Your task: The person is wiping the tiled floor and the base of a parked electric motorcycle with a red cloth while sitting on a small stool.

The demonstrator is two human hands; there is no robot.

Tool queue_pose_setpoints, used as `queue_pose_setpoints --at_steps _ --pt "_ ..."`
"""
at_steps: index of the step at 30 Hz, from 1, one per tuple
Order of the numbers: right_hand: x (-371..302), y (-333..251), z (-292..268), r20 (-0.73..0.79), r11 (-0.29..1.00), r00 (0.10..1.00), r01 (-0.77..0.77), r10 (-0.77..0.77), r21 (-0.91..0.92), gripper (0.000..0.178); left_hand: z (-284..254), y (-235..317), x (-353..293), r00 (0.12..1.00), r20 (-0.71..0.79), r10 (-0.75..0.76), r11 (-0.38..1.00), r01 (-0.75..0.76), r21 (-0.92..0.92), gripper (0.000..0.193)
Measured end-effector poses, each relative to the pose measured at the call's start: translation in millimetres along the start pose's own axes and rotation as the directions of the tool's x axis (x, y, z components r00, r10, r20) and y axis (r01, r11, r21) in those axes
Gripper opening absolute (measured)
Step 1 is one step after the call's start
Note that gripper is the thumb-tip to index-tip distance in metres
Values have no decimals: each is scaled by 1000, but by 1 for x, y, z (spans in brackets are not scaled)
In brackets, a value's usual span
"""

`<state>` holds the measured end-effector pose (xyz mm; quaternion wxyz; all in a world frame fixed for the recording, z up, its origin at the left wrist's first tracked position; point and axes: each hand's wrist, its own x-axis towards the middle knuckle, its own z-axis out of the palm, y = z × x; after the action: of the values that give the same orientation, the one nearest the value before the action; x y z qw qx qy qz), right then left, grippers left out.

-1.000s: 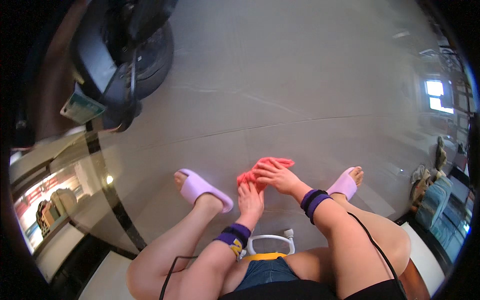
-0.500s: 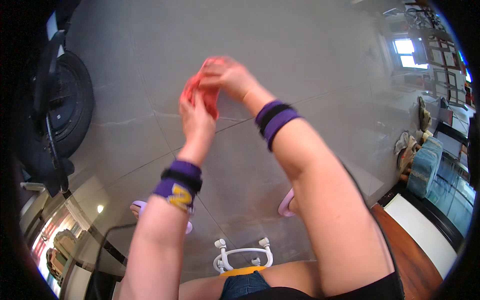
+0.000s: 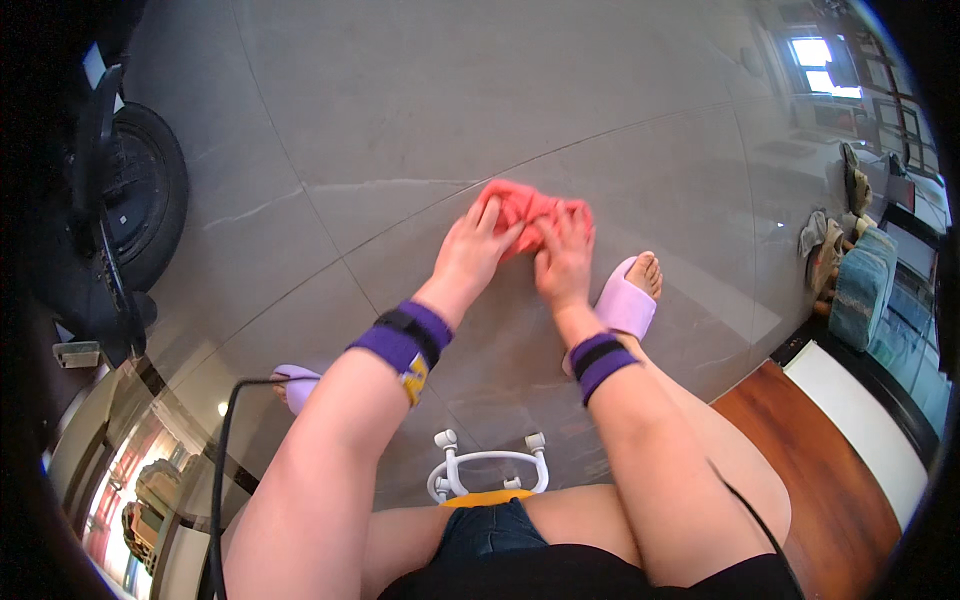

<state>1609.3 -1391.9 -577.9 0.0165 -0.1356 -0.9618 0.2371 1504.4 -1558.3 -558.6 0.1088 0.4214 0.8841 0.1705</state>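
Observation:
A bunched coral-red cloth [image 3: 516,200] is between my two hands, over the grey tiled floor. My left hand [image 3: 471,246] grips its left side with the fingers bent into the folds. On the cloth's right side, my right hand [image 3: 565,265] has its fingers curled over the fabric. Whether the cloth touches the floor, I cannot tell. Purple bands with black straps circle both my wrists.
Pink slippers are on my feet, the right slipper [image 3: 626,305] close beside my right hand. A black wheel [image 3: 140,205] stands at the left. Below me is a white-framed wheeled stool [image 3: 490,456]. Black cables [image 3: 222,470] hang near my arms. Shoes [image 3: 822,255] lie at the far right.
Both hands have brought the cloth nearer and to the right. My right hand has come down from the far edge to the cloth's right side. The right slipper now shows more fully.

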Motion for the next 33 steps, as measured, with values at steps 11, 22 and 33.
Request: queue_pose_setpoints --at_steps 11,22,33 --pt "-142 -86 30 293 969 928 192 -231 154 50 12 69 -234 844 420 -333 942 320 103 72" --pt "187 -11 15 73 883 883 468 -465 -32 46 7 -19 42 884 -159 -439 896 444 -3 65" --pt "109 119 -34 -138 907 975 -214 175 -363 63 7 71 143 960 266 -86 990 53 130 58"
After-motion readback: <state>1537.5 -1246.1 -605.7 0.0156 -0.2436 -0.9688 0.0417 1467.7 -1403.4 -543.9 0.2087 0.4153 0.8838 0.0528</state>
